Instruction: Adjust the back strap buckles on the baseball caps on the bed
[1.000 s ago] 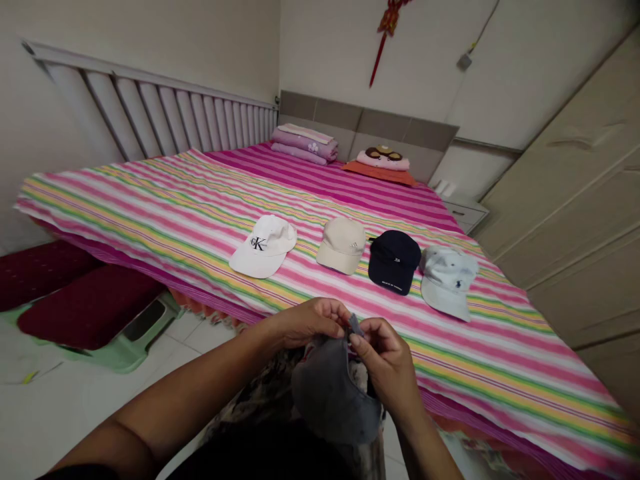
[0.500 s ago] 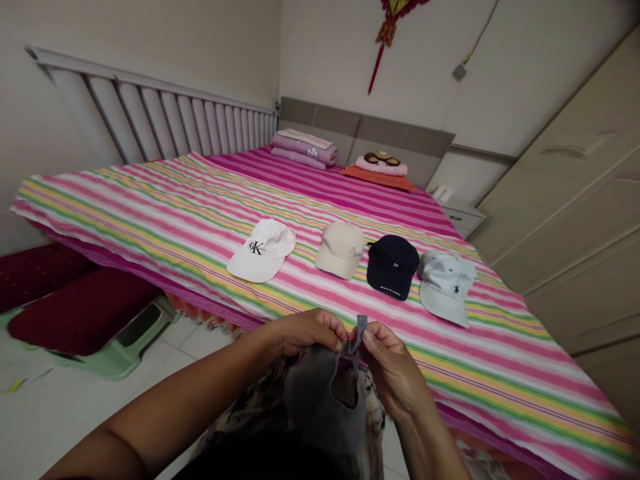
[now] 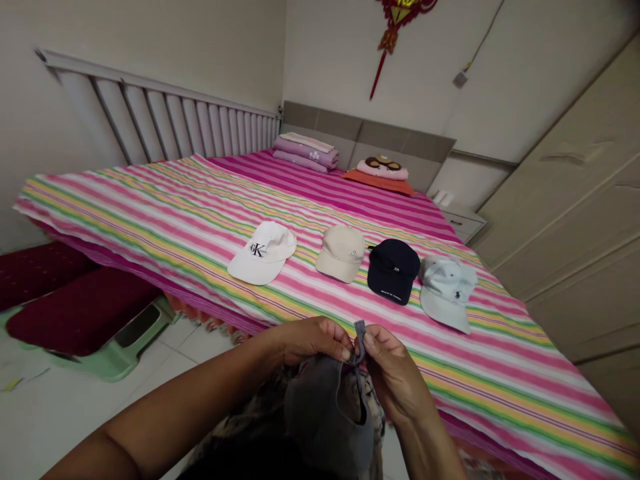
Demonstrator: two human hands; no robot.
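Observation:
A grey baseball cap (image 3: 315, 407) hangs from my two hands in front of my body, its back opening facing up. My left hand (image 3: 320, 339) pinches the cap's edge beside that opening. Between the thumb and fingers of my right hand (image 3: 393, 363) is the cap's grey adjusting strap (image 3: 360, 333), its free end sticking up. Beyond my hands several caps lie in a row on the bed: a white cap (image 3: 273, 250) with black letters, a beige cap (image 3: 341, 253), a dark navy cap (image 3: 394, 270) and a pale blue cap (image 3: 449, 290).
The caps lie on a striped bed sheet (image 3: 150, 207). Folded purple bedding (image 3: 305, 153) and an orange and pink pile (image 3: 383, 173) sit by the headboard (image 3: 390, 137). Green stools (image 3: 115, 353) with dark red covers stand at left; a wardrobe (image 3: 575, 180) is at right.
My fingers have shifted slightly on the strap, and the grey cap has moved a little to the right. The caps on the bed have not moved.

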